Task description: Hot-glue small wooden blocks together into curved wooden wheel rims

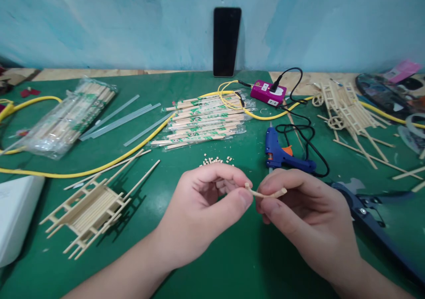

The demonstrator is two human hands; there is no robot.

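A small curved wooden piece [279,193], seemingly made of short chopstick bits, is held in front of me above the green tabletop. My left hand [212,210] pinches its left end between thumb and forefinger. The thumb and fingers of my right hand [302,219] close on its middle, and the right end sticks out past them. Just beyond my left hand lie many tiny cut wood bits [215,160]. A blue glue gun [282,151] rests behind my right hand, its nozzle pointing toward the wall.
Left is a wooden stick cart frame [94,212] beside a white box [20,215]. Wrapped chopsticks [206,122], a chopstick pack [76,117] and glue sticks [126,120] lie behind. A purple power outlet [268,93], a phone [227,42], a wheeled stick model [348,109] and blue-handled cutters [368,215] surround them.
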